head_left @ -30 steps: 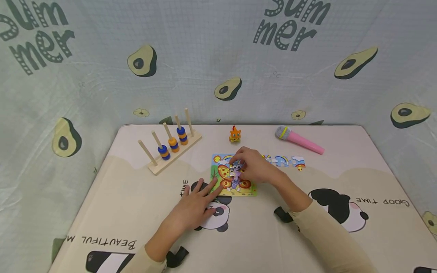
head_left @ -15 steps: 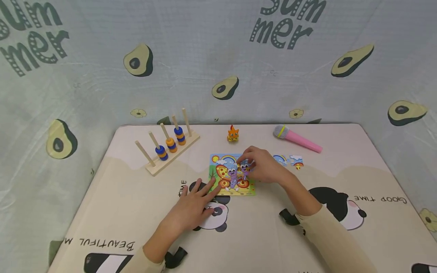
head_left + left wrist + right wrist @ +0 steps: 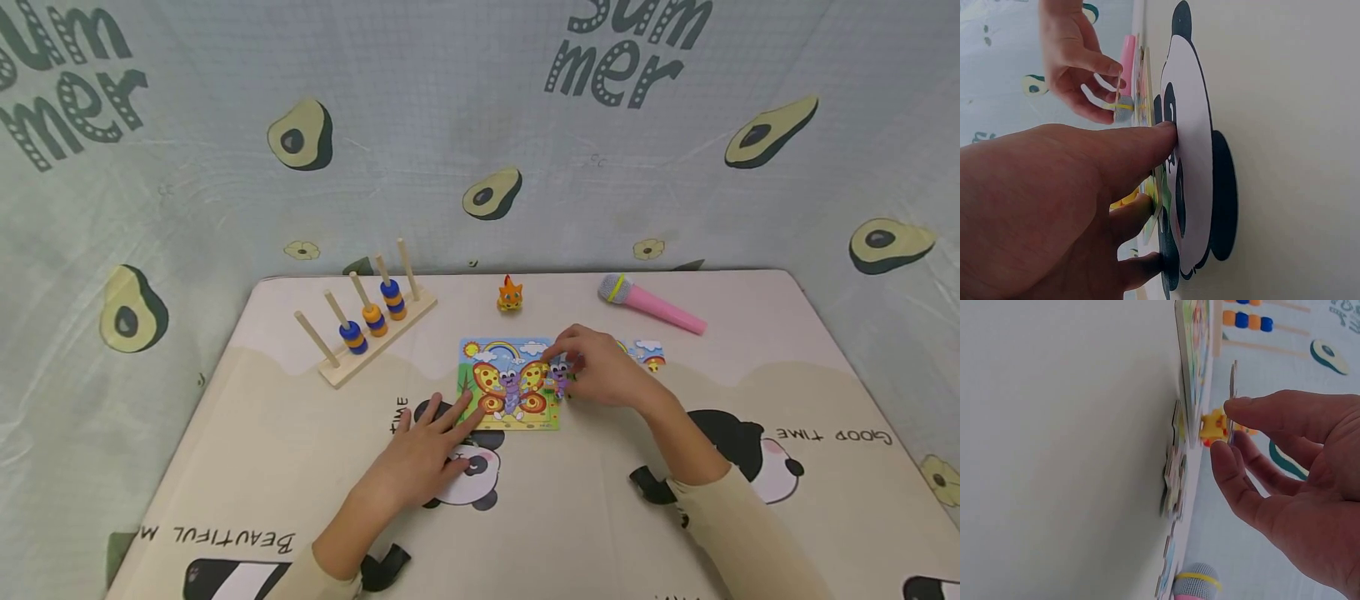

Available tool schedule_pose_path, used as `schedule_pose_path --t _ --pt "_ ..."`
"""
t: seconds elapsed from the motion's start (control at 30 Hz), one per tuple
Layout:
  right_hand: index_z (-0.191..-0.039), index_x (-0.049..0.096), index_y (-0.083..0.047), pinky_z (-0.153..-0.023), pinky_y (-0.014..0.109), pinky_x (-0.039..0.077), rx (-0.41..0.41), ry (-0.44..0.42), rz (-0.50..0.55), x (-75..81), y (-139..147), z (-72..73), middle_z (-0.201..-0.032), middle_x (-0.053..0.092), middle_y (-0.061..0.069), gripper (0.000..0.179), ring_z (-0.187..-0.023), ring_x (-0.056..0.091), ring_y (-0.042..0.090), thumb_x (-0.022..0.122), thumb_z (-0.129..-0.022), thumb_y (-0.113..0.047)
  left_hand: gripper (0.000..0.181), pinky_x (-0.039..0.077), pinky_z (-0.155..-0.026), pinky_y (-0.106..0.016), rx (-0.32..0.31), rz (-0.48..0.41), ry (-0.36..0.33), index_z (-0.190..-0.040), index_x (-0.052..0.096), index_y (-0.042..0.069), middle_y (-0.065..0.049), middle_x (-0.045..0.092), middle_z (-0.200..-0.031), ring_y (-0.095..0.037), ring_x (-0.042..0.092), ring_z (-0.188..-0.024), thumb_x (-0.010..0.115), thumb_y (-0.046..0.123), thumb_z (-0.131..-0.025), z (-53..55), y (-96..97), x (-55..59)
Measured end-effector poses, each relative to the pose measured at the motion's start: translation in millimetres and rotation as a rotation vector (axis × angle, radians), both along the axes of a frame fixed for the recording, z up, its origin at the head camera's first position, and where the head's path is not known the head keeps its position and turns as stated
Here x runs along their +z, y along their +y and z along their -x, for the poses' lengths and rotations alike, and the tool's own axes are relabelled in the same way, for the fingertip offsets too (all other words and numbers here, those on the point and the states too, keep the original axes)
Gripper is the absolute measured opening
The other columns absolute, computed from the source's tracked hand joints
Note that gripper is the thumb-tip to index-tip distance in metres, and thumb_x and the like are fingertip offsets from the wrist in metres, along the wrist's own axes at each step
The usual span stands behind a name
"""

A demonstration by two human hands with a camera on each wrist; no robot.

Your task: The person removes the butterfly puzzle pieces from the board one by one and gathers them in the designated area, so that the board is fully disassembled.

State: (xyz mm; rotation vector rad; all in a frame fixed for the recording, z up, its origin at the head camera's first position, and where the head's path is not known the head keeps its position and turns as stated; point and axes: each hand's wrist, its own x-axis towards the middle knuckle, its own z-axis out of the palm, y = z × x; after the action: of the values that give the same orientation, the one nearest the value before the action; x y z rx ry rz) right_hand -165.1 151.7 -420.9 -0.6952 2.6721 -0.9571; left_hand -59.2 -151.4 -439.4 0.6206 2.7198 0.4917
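A butterfly picture puzzle (image 3: 517,408) lies flat near the middle of the table. On its left edge rest the spread fingertips of my left hand (image 3: 423,458), and the left wrist view shows that hand (image 3: 1072,181) with the thumb down on the tablecloth. My right hand (image 3: 607,371) pinches a small puzzle piece (image 3: 559,377) with a purple figure on it, just past the puzzle's right edge. In the right wrist view this piece (image 3: 1233,378) stands edge-on between thumb and fingers, raised off the table. Its printed face is hidden there.
Loose puzzle pieces (image 3: 649,353) lie right of the puzzle, partly hidden by my right hand. Behind stand an orange toy figure (image 3: 510,295) and a pink toy microphone (image 3: 660,307). A wooden peg rack (image 3: 378,342) with blue and orange rings is at back left.
My right hand has moved rightward with the pinched piece, from over the puzzle's middle to beyond its right edge, uncovering the butterfly. My left hand has stayed in place.
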Motion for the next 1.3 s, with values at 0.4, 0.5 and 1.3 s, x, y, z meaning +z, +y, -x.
schedule_pose_path --t 0.4,0.5,1.3 --pt "-0.116 0.076 -0.009 -0.090 0.042 0.061 -0.023 -0.028 0.013 0.4 22.5 -6.4 -0.127 0.061 0.013 0.039 -0.101 0.068 0.025 0.076 -0.080 0.007 0.066 0.020 -0.117 -0.079 0.003 0.000 -0.009 -0.163 0.038 0.026 -0.003 0.026 -0.173 -0.048 0.022 -0.158 0.065 0.033 -0.103 0.3 0.8 1.9" --pt "-0.117 0.076 -0.010 -0.091 0.044 0.061 -0.042 -0.039 0.019 -0.1 28.5 -8.3 -0.131 0.061 0.013 0.040 -0.103 0.068 0.026 0.076 -0.081 0.007 0.066 0.020 -0.117 -0.079 0.003 0.000 -0.008 -0.163 0.038 0.026 -0.002 0.026 -0.174 -0.048 0.021 -0.158 0.065 0.033 -0.103 0.6 0.8 1.7" --pt "-0.116 0.077 -0.007 -0.090 0.041 0.060 -0.097 -0.059 0.012 4.8 69.6 -15.3 -0.129 0.063 0.011 0.039 -0.108 0.061 0.027 0.073 -0.080 0.008 0.065 0.020 -0.118 -0.078 0.021 0.002 -0.022 -0.162 0.039 0.028 -0.001 0.025 -0.174 -0.046 0.020 -0.159 0.065 0.034 -0.103 -0.5 1.6 3.6"
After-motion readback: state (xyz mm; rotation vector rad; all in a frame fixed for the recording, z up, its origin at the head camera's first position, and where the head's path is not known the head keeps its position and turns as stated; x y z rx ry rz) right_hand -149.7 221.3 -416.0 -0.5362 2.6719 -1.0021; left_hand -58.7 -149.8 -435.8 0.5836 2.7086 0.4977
